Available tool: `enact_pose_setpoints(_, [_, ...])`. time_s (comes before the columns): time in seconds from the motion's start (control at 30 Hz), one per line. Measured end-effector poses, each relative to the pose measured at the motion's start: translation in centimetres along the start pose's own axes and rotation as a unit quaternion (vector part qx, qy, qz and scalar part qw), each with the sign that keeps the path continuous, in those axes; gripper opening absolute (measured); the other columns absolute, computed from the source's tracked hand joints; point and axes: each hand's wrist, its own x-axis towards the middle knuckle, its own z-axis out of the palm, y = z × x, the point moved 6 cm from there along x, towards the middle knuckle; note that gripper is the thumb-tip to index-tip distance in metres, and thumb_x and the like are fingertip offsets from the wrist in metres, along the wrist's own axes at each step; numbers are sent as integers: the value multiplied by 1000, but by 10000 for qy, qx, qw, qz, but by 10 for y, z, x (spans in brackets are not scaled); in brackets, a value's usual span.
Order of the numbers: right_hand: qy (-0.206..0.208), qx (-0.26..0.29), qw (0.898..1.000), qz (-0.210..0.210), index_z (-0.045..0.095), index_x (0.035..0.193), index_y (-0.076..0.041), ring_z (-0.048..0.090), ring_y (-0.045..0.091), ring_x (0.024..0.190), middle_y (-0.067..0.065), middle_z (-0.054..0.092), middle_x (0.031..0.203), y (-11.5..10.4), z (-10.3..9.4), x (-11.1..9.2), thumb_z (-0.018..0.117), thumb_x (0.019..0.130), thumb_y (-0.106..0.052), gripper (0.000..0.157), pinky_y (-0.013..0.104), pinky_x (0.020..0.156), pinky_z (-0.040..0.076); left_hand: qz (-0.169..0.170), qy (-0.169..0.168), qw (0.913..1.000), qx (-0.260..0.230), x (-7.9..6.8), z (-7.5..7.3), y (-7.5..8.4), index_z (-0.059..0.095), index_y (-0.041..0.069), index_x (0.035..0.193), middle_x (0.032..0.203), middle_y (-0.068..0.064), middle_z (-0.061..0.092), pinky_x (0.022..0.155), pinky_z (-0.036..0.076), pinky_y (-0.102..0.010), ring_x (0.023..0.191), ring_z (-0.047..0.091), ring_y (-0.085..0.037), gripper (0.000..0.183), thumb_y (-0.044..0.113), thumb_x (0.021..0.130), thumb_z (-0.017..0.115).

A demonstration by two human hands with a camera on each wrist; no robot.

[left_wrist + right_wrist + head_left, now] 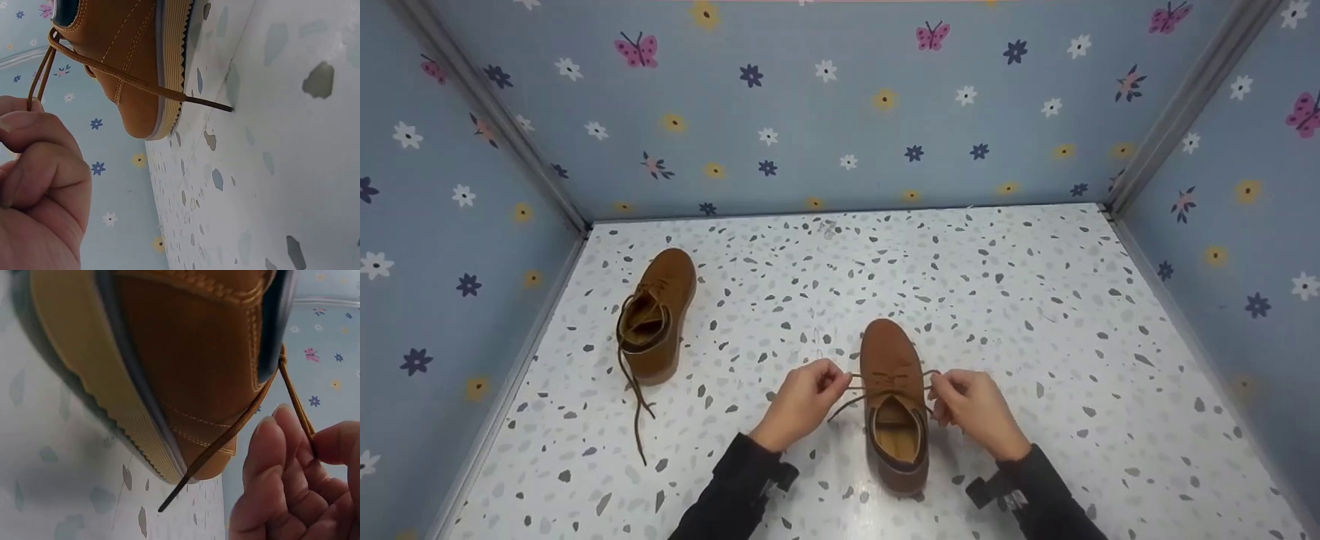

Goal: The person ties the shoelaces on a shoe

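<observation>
A brown lace-up shoe [891, 352] stands upright on the floor between my hands, toe pointing away. On its left side my left hand [810, 397] pinches a loop of the brown shoelace [42, 79], drawn out sideways. My right hand [975, 405] pinches another loop of lace [296, 399] on the right side, between thumb and fingers. Both loops meet over the tongue, above the shoe's opening. One loose lace end [208, 103] hangs down the left side of the shoe, and the other lace end [180, 486] hangs down the right.
A second brown shoe [664, 315] stands to the left, its laces untied and trailing on the floor. The speckled white floor [1035, 300] is bounded by blue walls [840, 112] printed with flowers and butterflies at the back and both sides.
</observation>
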Motion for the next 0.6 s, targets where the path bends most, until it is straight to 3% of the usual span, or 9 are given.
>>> enact_pose_setpoints(0.07, [-161, 262, 9995, 85, 67, 78, -1, 61, 22, 53, 7, 63, 61, 3, 0, -1, 64, 98, -20, 28, 26, 44, 46, -60, -32, 10000, -3, 1, 2, -2, 61, 13, 80, 68, 10, 50, 56, 40, -23, 60, 46, -6, 22, 24, 99, 63])
enact_pose_setpoints(0.23, [-134, -215, 9990, -361, 66, 77, -5, 58, 17, 52, 0, 62, 61, -3, -5, -1, 67, 95, -15, 20, 24, 42, 43, -109, -31, 9999, 19, 2, 2, -4, 60, 12, 81, 68, 9, 49, 55, 38, -23, 60, 45, -6, 22, 24, 99, 63])
enact_pose_setpoints(0.4, [22, -540, 9966, -629, 63, 70, -8, 52, 12, 49, -3, 56, 56, -3, -11, 0, 63, 95, -10, 25, 24, 44, 41, 46, 98, 9999, 79, 1, 2, -1, 59, 11, 81, 69, 8, 50, 55, 40, -24, 60, 46, -7, 21, 21, 100, 62])
enact_pose_setpoints(0.6, [80, -642, 9965, -536, 64, 71, -6, 49, 10, 47, -4, 52, 53, 10, -15, 1, 63, 95, -7, 24, 23, 44, 40, 27, 348, 9992, 210, -1, 1, -2, 59, 10, 80, 68, 8, 51, 55, 41, -24, 59, 46, -6, 20, 16, 99, 62])
